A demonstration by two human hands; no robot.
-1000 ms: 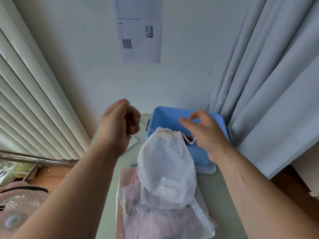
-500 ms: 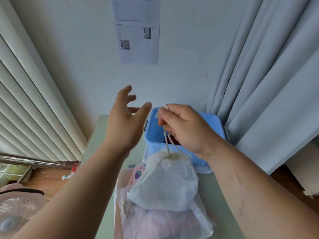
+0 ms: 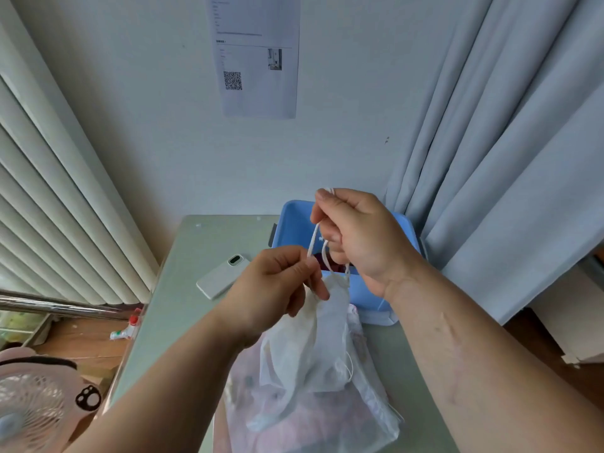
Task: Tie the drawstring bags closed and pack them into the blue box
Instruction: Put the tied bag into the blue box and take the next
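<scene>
A white drawstring bag [image 3: 310, 348] hangs in front of me, its neck gathered tight. My right hand [image 3: 359, 237] is raised above it and pinches the looped white cord [image 3: 315, 237] between thumb and fingers. Lower and to the left, my left hand [image 3: 277, 286] grips the bag's neck and cord. The blue box [image 3: 292, 223] stands behind my hands at the table's far end, mostly hidden, with something dark red inside. A pile of translucent pink-patterned bags [image 3: 327, 416] lies on the table under the hanging bag.
A white phone [image 3: 222, 276] lies on the pale green table [image 3: 183, 305] left of the box. Grey curtains [image 3: 506, 158] hang at right, blinds at left. A pink fan [image 3: 29, 410] stands on the floor at lower left.
My left hand came down from open in the air and closed on the bag's neck. My right hand kept the cord and pulled it higher. The phone came into view.
</scene>
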